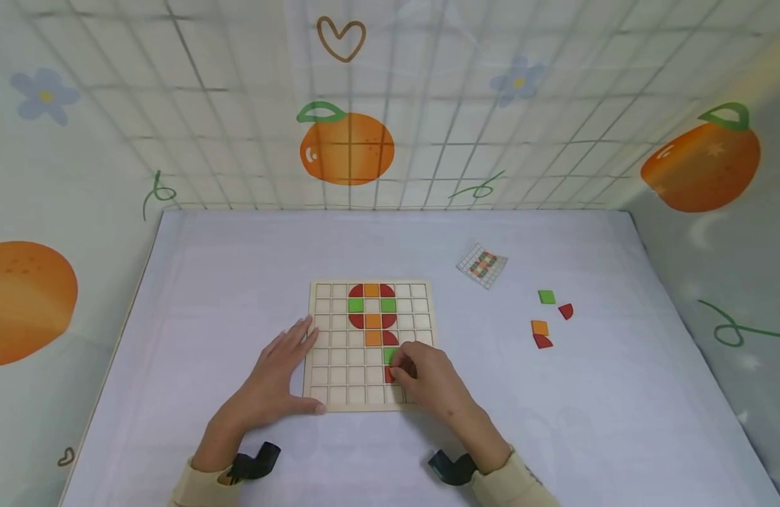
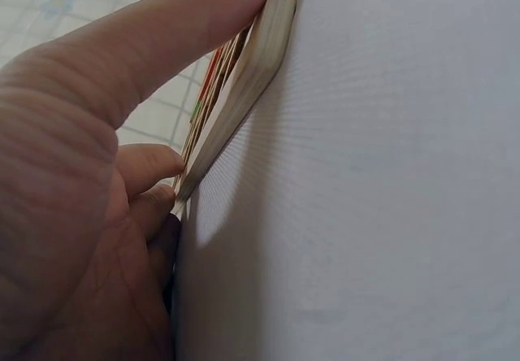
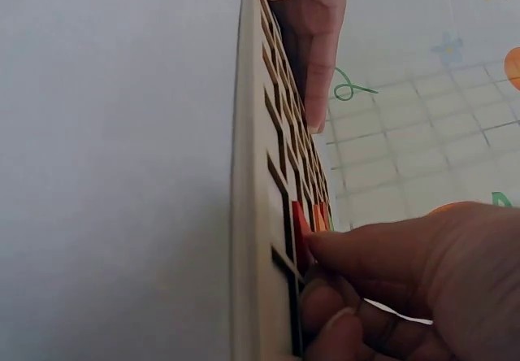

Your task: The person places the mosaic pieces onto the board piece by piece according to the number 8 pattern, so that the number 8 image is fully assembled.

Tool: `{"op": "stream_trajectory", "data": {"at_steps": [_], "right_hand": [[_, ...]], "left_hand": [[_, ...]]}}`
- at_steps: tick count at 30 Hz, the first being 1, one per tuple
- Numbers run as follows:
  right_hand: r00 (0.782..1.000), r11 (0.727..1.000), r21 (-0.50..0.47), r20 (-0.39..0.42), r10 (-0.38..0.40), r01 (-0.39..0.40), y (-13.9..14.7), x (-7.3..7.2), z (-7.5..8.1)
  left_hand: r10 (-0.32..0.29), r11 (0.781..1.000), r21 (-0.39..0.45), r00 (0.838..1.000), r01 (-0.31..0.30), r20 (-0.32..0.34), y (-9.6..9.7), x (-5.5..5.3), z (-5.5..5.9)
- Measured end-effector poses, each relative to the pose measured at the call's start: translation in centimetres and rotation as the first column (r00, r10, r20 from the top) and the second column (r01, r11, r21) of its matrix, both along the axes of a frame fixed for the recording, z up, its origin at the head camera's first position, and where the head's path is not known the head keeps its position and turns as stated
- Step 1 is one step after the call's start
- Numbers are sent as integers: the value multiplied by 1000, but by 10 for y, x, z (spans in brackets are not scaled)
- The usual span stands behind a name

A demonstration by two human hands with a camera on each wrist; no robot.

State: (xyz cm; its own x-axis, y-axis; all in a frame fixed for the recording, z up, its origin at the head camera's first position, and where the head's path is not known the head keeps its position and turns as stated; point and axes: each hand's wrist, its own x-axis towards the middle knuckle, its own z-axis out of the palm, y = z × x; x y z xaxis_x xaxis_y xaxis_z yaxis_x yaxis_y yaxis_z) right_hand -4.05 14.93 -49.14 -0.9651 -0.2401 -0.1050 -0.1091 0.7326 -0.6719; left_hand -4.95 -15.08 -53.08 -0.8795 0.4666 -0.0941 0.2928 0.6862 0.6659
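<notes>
A square wooden grid board [image 1: 348, 408] lies on the white table, with red, orange and green flat tiles in several of its cells. My left hand [image 1: 272, 380] rests along the board's left side, fingers extended at the edge and thumb at the near left corner. Low on the board, my right hand [image 1: 437, 380] pinches a red tile [image 3: 300, 235] between thumb and fingers at a cell; its far side is hidden by the fingers. Just above that cell sits a green tile [image 1: 390, 355], partly covered by the right hand.
Right of the board lie a loose green tile [image 1: 546, 296], an orange tile [image 1: 539, 327] and two red tiles, one a quarter-round piece [image 1: 566, 311]. A small pattern card [image 1: 483, 265] lies beyond the board's far right corner. Printed cloth walls enclose the table.
</notes>
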Motion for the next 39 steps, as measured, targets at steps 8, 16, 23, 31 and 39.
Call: {"op": "stream_trajectory", "data": {"at_steps": [8,16,23,31,39], "right_hand": [[1000,1000,-17,-12,-5,5,-1,0,0],[998,992,-105,-15,-68,66,28,-3,4],[971,975,16,-105,-217,220,91,-18,21],[930,904,216,-85,-358,368,170,-29,22],[887,864,220,-9,-462,453,208,-40,5]], "left_hand": [[10,1000,-18,1000,-9,18,-4,-1,-3],[18,1000,-15,999,-17,39,0,0,-6],[25,999,-24,998,-24,53,1,2,-2],[16,1000,-24,999,-15,40,1,2,-4],[9,999,-34,999,-8,31,1,1,-4]]}}
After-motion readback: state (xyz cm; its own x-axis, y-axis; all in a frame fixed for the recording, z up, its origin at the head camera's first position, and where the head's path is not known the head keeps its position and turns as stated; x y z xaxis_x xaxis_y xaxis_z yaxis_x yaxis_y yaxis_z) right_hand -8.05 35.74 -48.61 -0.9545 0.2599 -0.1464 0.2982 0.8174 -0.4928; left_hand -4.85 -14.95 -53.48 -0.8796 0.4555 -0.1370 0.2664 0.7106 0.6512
